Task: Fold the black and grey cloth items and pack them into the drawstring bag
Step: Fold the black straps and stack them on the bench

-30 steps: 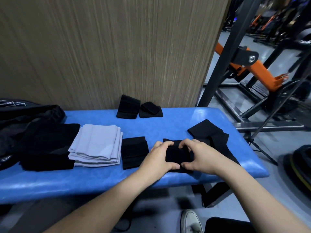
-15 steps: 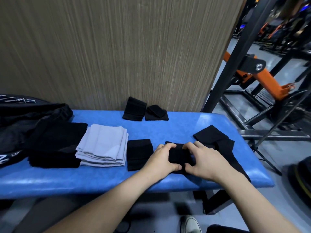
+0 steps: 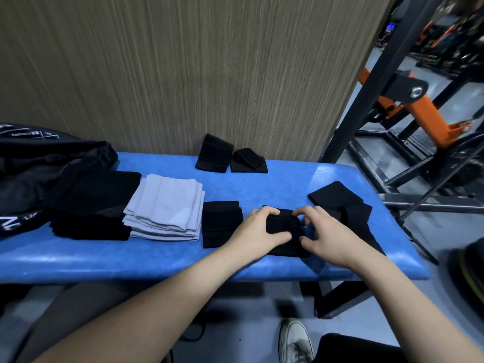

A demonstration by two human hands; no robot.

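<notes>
A small black cloth (image 3: 282,226) lies folded near the front edge of the blue padded bench (image 3: 288,184). My left hand (image 3: 258,233) grips its left side and my right hand (image 3: 327,237) pinches its right side. To its left lie a folded black piece (image 3: 221,222), a stack of grey cloths (image 3: 166,205) and a pile of black cloths (image 3: 91,203). The black drawstring bag (image 3: 39,158) lies crumpled at the far left. An unfolded black strip (image 3: 345,205) trails off to the right of my hands. Two folded black pieces (image 3: 230,158) rest by the wall.
A wood-grain wall panel (image 3: 183,69) stands right behind the bench. Black and orange gym equipment frames (image 3: 408,108) fill the floor to the right. My shoe (image 3: 294,341) is on the floor below the bench's front edge.
Both hands stay on the small black cloth, with the fingers shifted a little as they press its fold. The view has tilted slightly; the other cloths have not moved.
</notes>
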